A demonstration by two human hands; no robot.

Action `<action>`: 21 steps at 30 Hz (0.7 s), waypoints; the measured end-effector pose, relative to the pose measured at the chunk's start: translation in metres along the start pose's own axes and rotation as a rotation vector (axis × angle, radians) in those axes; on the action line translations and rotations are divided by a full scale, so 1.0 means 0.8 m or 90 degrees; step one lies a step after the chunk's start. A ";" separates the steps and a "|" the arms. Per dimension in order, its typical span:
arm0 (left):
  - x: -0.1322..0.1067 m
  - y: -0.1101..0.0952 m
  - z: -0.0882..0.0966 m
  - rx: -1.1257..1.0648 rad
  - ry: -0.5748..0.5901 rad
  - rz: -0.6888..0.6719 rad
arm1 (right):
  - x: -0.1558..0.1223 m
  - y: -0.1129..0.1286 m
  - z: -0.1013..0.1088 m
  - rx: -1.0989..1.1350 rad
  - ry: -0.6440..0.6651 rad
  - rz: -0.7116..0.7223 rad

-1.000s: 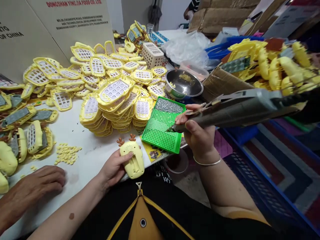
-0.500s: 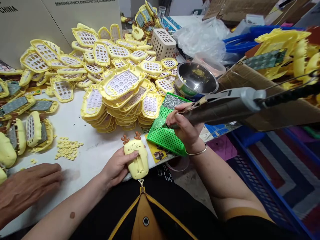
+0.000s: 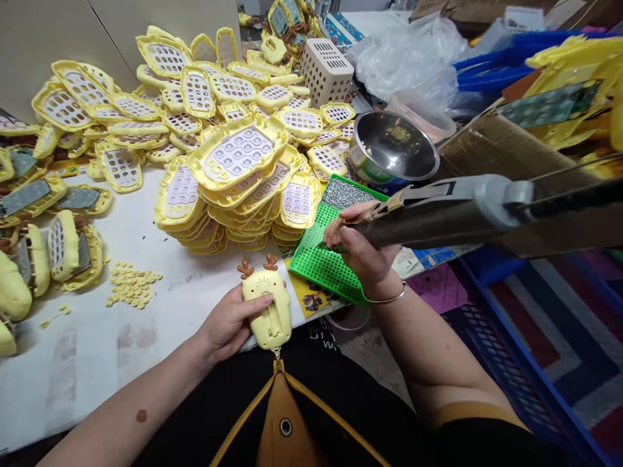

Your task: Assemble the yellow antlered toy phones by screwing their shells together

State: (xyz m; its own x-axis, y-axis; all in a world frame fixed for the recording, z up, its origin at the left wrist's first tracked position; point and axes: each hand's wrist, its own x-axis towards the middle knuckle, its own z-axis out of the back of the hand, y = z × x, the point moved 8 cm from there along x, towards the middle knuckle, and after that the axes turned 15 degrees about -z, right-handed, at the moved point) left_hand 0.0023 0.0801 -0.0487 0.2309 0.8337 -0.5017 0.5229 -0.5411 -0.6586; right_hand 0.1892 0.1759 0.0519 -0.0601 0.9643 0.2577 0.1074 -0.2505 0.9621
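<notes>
My left hand (image 3: 228, 326) is closed around a pale yellow toy phone (image 3: 280, 318) with brown antlers, its thumb lying across the back. That back faces up, showing speaker holes and an uncovered battery slot. In my right hand (image 3: 366, 254) is a grey electric screwdriver (image 3: 438, 211), its cord running off to the right. The screwdriver's tip end is over the green perforated tray (image 3: 331, 275); fingers hide much of the tip. Small silvery screws (image 3: 346, 193) fill the tray's far section.
Stacked yellow shells with button pads (image 3: 238, 155) stand ahead, before a heap of more shells (image 3: 165, 58). Small yellow discs (image 3: 134, 285) lie at left. A metal bowl (image 3: 394, 146) and a cardboard box (image 3: 530, 155) are at right, a blue crate (image 3: 516, 389) below.
Another person's hand at the lower left has gone out of view. My view has shifted slightly. Both my hands keep their holds on the toy phone and the screwdriver.
</notes>
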 end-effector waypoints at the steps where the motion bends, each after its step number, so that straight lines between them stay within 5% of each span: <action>1: -0.001 -0.001 -0.001 -0.004 0.007 -0.005 | -0.003 0.005 -0.002 0.002 -0.005 0.009; 9: -0.007 0.002 -0.013 0.014 0.046 -0.023 | -0.050 0.073 -0.054 0.105 0.111 0.041; 21: -0.008 0.002 -0.017 0.036 0.079 -0.037 | -0.061 0.055 -0.082 0.136 0.181 -0.010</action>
State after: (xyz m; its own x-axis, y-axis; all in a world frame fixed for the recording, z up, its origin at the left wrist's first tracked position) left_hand 0.0127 0.0758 -0.0389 0.3031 0.8688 -0.3917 0.4921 -0.4946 -0.7164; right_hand 0.1322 0.1123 0.0879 -0.3335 0.8982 0.2863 0.3083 -0.1831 0.9335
